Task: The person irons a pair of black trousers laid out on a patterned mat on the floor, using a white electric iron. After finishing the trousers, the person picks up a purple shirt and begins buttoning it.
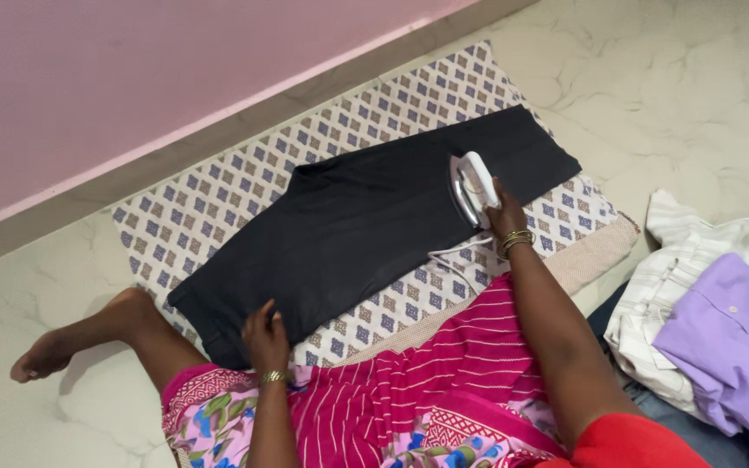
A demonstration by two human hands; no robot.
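Both hands work on the floor: my left hand [266,338] lies spread flat on black trousers [357,221] across a patterned mat [210,204], while my right hand [503,217] grips a white iron [472,186]. Ironing is midway, I judge; next, glide onward.

Left hand [266,338]: laid flat, fingers spread forward, palm pressed down; a bangle is worn at the wrist; forearm held nearly vertical in view. Right hand [503,215]: closed in a grip, fingers wrapped; bangles are worn at the wrist; arm extended forward, elbow nearly straight.
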